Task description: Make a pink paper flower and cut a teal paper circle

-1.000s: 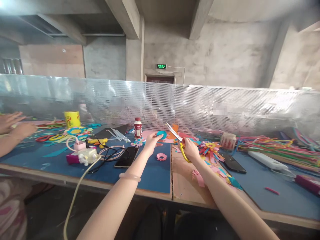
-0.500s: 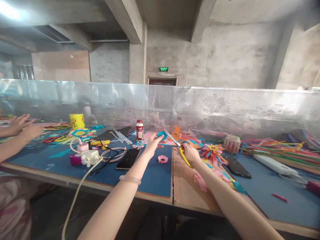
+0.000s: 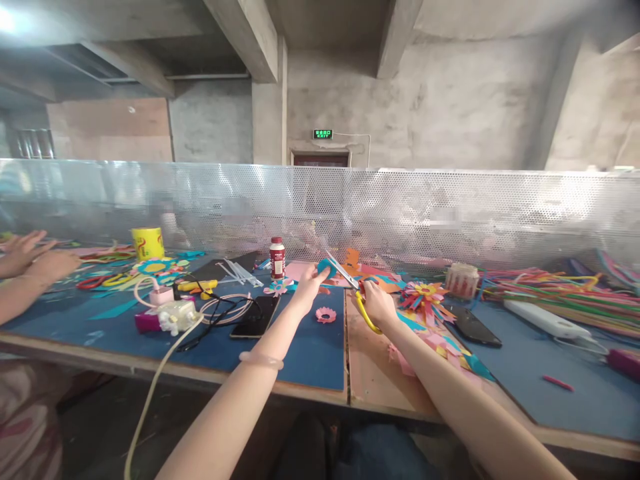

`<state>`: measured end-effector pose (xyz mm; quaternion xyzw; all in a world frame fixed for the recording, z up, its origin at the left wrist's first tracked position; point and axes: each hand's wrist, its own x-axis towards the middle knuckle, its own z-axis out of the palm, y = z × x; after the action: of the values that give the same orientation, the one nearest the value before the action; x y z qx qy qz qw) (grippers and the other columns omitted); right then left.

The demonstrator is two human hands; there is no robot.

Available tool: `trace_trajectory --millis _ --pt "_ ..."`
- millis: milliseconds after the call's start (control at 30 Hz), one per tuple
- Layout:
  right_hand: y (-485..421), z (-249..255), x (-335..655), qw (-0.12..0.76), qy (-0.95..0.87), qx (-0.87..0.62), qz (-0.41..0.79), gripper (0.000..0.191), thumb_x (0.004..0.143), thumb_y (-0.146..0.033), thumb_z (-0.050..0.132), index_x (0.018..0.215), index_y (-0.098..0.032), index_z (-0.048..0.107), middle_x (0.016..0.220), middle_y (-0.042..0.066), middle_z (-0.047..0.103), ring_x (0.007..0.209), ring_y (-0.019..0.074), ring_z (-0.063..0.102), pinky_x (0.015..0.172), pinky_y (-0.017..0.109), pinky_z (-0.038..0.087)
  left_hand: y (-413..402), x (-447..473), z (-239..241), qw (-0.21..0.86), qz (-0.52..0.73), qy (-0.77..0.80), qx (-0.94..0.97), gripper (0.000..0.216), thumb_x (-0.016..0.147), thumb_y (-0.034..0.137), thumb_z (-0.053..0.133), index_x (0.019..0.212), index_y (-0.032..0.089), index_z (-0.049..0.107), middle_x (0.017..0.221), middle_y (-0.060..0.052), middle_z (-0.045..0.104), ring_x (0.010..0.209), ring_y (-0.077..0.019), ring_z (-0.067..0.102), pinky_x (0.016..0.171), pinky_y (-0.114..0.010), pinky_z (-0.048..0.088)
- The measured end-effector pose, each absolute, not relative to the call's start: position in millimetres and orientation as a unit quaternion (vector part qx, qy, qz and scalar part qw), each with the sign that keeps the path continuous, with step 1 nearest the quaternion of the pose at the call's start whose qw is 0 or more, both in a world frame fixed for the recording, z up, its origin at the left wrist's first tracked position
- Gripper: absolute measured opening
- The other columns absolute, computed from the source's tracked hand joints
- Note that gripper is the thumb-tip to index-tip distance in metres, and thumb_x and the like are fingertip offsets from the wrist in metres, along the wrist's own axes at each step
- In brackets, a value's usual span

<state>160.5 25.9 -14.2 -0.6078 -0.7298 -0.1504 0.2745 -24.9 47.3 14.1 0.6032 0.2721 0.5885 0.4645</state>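
Observation:
Between the fingers of my left hand (image 3: 311,287) is a small round piece of blue paper (image 3: 327,269), held up above the table. My right hand (image 3: 377,303) is closed around the yellow handles of a pair of scissors (image 3: 344,271). The blades point up and to the left and stand apart, right beside the blue paper; whether they touch its edge I cannot tell. Below my hands, a pink paper ring with a scalloped edge (image 3: 325,315) lies on the blue mat. To the right of my right hand sits a multicoloured paper flower (image 3: 425,299).
A red-capped bottle (image 3: 277,259) stands behind my left hand. Left of it lie a phone (image 3: 255,317), tangled cables and a power adapter (image 3: 175,316). Another phone (image 3: 473,327) and a white power strip (image 3: 545,319) lie right. Another person's hands (image 3: 37,257) are far left.
The blue paper has turned in my left hand and shows a narrower face. The scissor blades have spread apart. The whole view has shifted slightly.

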Motion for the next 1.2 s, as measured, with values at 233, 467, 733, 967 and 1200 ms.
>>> trace_trajectory --millis 233,467,733,967,1200 --pt "25.2 -14.9 159.1 0.282 -0.726 -0.608 -0.156 0.022 0.084 -0.036 0.046 0.093 -0.017 0.05 0.096 0.007 0.061 0.083 0.0196 0.058 0.057 0.026 0.029 42.5 -23.1 16.8 0.468 0.584 0.267 0.607 0.027 0.074 0.037 0.063 0.087 0.018 0.049 0.091 -0.008 0.067 0.068 -0.0159 0.065 0.044 -0.019 0.043" --pt "27.1 -17.4 161.1 0.278 -0.721 -0.614 -0.159 0.023 0.083 -0.04 0.046 0.091 -0.018 0.05 0.092 0.007 0.062 0.073 0.0186 0.059 0.054 0.026 0.027 42.7 -23.2 17.1 0.459 0.589 0.272 0.607 0.029 0.071 0.037 0.064 0.086 0.018 0.049 0.088 -0.007 0.067 0.063 -0.0134 0.064 0.043 -0.018 0.042" --pt "27.2 -16.7 171.2 0.274 -0.72 -0.614 -0.172 0.025 0.08 -0.042 0.05 0.087 -0.018 0.052 0.083 0.005 0.063 0.065 0.0185 0.058 0.051 0.025 0.023 45.0 -26.6 19.8 0.432 0.608 0.272 0.608 0.035 0.066 0.043 0.067 0.086 0.016 0.056 0.074 -0.002 0.063 0.058 -0.0113 0.06 0.041 -0.016 0.04" --pt "25.4 -15.5 184.6 0.316 -0.706 -0.605 -0.187 0.022 0.081 -0.04 0.048 0.085 -0.018 0.051 0.076 0.004 0.062 0.063 0.017 0.056 0.051 0.025 0.025 45.8 -28.4 20.6 0.429 0.614 0.274 0.603 0.032 0.065 0.04 0.069 0.083 0.015 0.059 0.066 -0.001 0.06 0.056 -0.01 0.058 0.039 -0.015 0.039" --pt "23.3 -17.8 187.9 0.374 -0.686 -0.586 -0.215 0.023 0.081 -0.038 0.044 0.094 -0.019 0.046 0.095 0.006 0.056 0.085 0.0195 0.054 0.056 0.025 0.033 53.5 1.3 31.0 0.446 0.605 0.266 0.603 0.025 0.07 0.034 0.066 0.085 0.016 0.056 0.078 -0.004 0.063 0.055 -0.0104 0.06 0.037 -0.015 0.041"
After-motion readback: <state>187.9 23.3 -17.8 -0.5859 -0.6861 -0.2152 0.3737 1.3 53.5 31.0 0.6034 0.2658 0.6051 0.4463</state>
